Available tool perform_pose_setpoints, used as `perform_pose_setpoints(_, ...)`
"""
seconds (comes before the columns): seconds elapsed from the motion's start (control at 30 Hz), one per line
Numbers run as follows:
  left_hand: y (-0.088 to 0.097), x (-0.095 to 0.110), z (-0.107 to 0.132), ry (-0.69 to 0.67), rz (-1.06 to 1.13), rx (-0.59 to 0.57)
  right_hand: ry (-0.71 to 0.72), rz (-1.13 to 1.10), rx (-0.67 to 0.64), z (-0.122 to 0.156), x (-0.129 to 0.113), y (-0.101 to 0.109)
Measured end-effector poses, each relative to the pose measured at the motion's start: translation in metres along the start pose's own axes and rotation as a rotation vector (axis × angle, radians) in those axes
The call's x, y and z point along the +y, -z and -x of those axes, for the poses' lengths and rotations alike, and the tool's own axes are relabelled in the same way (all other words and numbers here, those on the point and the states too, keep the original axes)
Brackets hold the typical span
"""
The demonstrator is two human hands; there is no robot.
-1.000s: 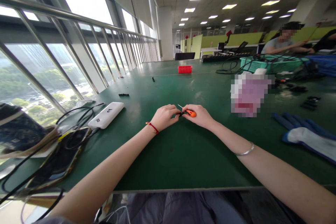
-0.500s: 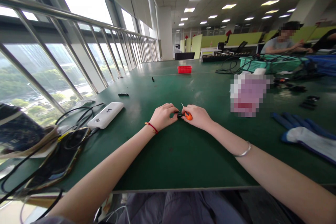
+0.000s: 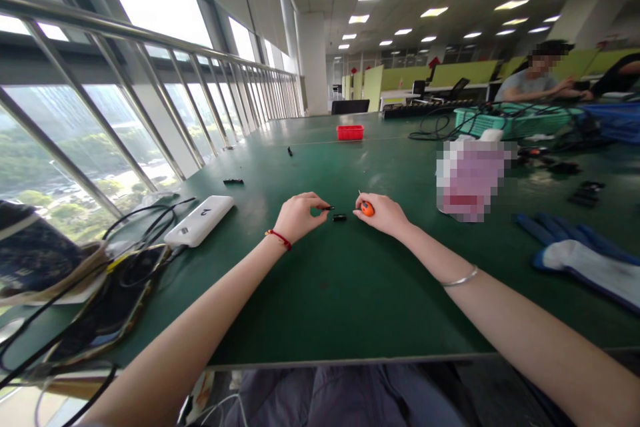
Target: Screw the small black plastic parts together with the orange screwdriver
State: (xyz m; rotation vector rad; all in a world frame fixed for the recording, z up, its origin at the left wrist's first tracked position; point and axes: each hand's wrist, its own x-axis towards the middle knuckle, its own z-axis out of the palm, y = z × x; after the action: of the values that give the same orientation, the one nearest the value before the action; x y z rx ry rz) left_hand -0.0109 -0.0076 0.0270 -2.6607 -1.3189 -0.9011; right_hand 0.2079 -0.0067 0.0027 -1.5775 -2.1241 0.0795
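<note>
My left hand (image 3: 301, 215) pinches a small dark piece (image 3: 329, 207) between thumb and fingertips; its kind is too small to make out. My right hand (image 3: 384, 215) is closed around an orange-handled screwdriver (image 3: 367, 209), whose thin metal shaft points up and away past the fingers. On the green table (image 3: 345, 293) between the two hands lies a short black block-like part (image 3: 339, 217), touched by neither. The palms and some of the fingers are hidden.
At left lie a white power bank (image 3: 200, 221), cables and a dark phone-like object (image 3: 113, 303). A red tray (image 3: 350, 133) stands farther back. To the right are a blue-and-white glove (image 3: 575, 257), a green basket (image 3: 515, 121) and a seated person (image 3: 533, 80).
My hands have moved apart, the left to the left, the right to the right with the screwdriver. The black block-like part now shows on the table between them, out of both hands.
</note>
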Motion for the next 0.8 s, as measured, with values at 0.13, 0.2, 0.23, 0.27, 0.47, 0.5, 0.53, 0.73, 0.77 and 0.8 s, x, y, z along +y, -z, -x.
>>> perform_pose_setpoints(0.13, -0.015, 0.005, 0.002, 0.042, 0.113, -0.061, -0.029, -0.004, 0.018, -0.002, 0.007, 0.0)
perform_pose_setpoints(0.2, -0.023, 0.006, 0.003, 0.044, 0.118, -0.115, -0.028, 0.009, 0.016, -0.002, 0.006, 0.0)
perform_pose_setpoints(0.23, -0.025, 0.006, 0.002, 0.041, 0.112, -0.132, -0.026, 0.016, 0.013, -0.002, 0.006, 0.0)
perform_pose_setpoints(0.27, -0.025, 0.005, 0.002, 0.039, 0.104, -0.139, -0.023, 0.02, 0.008, -0.002, 0.005, 0.0)
perform_pose_setpoints(0.47, 0.017, -0.029, -0.004, 0.275, -0.121, 0.015, -0.009, -0.009, -0.017, -0.001, 0.004, 0.001)
perform_pose_setpoints(0.5, 0.028, -0.039, -0.003, 0.369, -0.182, 0.04, -0.007, -0.006, -0.019, -0.001, 0.004, 0.002)
perform_pose_setpoints(0.53, 0.038, -0.049, -0.001, 0.463, -0.238, 0.041, -0.006, -0.001, -0.021, 0.0, 0.004, 0.002)
perform_pose_setpoints(0.73, 0.071, -0.097, 0.017, 0.846, -0.438, -0.098, -0.013, 0.034, -0.031, 0.0, 0.003, 0.001)
perform_pose_setpoints(0.77, 0.073, -0.1, 0.018, 0.874, -0.444, -0.133, -0.011, 0.04, -0.033, 0.0, 0.004, 0.001)
perform_pose_setpoints(0.8, 0.075, -0.103, 0.019, 0.898, -0.445, -0.163, -0.008, 0.044, -0.035, 0.0, 0.004, 0.001)
